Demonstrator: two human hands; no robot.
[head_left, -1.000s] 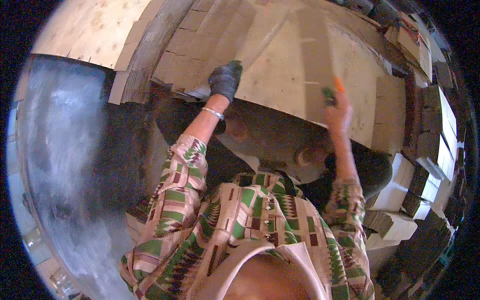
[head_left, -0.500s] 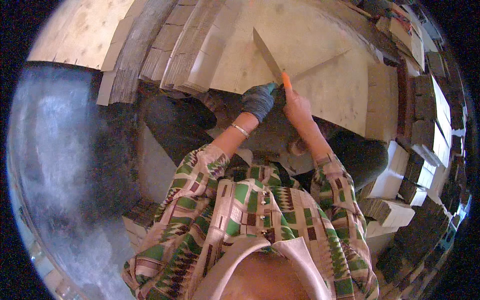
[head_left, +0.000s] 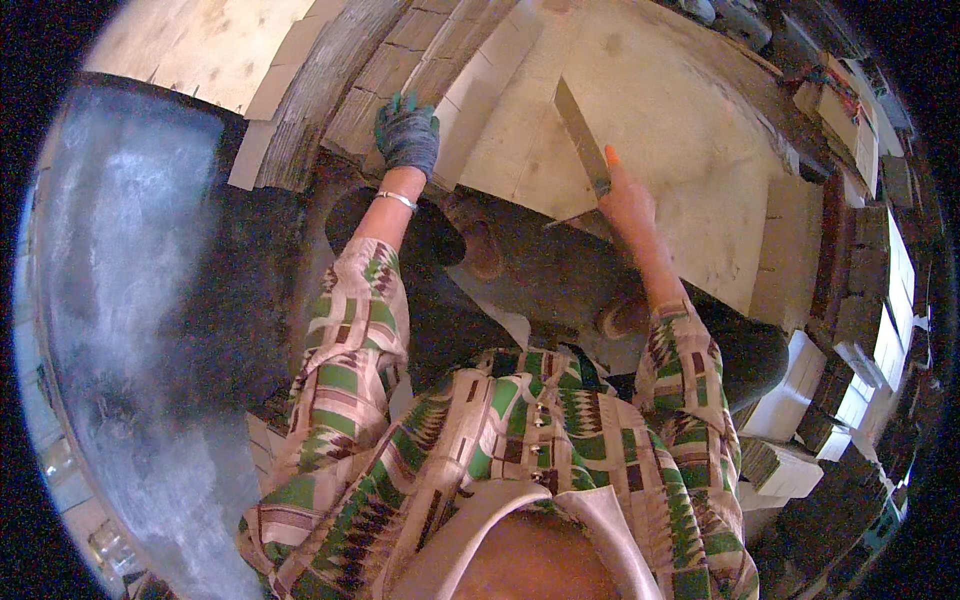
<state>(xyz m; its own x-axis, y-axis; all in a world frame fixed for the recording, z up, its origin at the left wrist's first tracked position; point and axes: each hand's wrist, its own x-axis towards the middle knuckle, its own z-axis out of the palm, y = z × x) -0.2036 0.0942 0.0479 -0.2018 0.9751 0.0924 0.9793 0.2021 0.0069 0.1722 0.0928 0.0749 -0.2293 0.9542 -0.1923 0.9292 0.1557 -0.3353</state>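
My left hand (head_left: 408,138), in a dark grey glove with green fingertips, lies on the near end of a stack of cut cardboard sheets (head_left: 375,75). Its fingers are spread over the sheet edges, gripping nothing I can see. In my right hand (head_left: 628,198), which is bare, is a long-bladed knife (head_left: 578,125) with an orange handle. The blade points away and slightly left, above a pale wooden board (head_left: 690,150). My fingers are closed round the handle and hide most of it.
Another bundle of cardboard (head_left: 310,100) stands left of the stack. A dark, bluish smooth surface (head_left: 130,250) lies at the far left. Cardboard pieces (head_left: 785,245) line the board's right edge, with more stacks (head_left: 785,468) beyond. My dark-clothed legs are below the board.
My left hand has left the knife's side and moved left and away onto the cardboard stack. The knife in my right hand has shifted right and slightly nearer. The whole view has shifted a little.
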